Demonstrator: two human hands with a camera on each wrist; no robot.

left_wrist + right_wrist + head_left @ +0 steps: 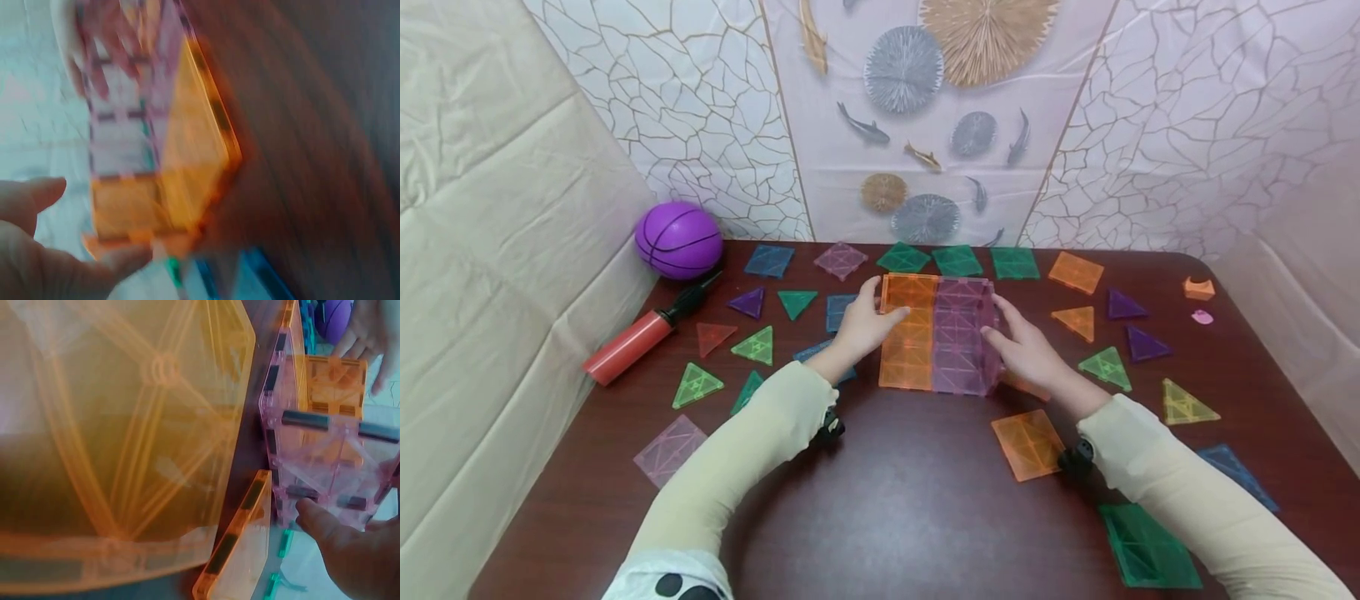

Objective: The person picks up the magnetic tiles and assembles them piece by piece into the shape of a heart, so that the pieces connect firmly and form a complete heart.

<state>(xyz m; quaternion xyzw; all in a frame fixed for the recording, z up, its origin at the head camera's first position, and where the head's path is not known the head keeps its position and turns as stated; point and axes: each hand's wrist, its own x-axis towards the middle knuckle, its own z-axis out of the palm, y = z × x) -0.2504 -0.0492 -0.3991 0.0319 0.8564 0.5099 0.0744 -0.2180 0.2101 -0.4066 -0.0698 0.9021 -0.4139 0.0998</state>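
A box-like structure of clear magnetic tiles stands on the table, with an orange half (907,333) on the left and a pink-purple half (958,333) on the right. My left hand (867,323) holds its orange side, thumb over the near face and fingers at the outer edge. In the left wrist view, a fingertip meets the orange tile (128,203). My right hand (1026,346) grips the pink side; its thumb (319,519) lies against a pink tile (337,450), and its other fingers are partly hidden behind. The left wrist view is blurred.
Loose magnetic tiles lie around, including an orange square (1028,446) and a green square (1150,546) near my right forearm, and a pink square (672,450) by my left. A purple ball (679,240) and a red hand pump (632,346) are at the left edge.
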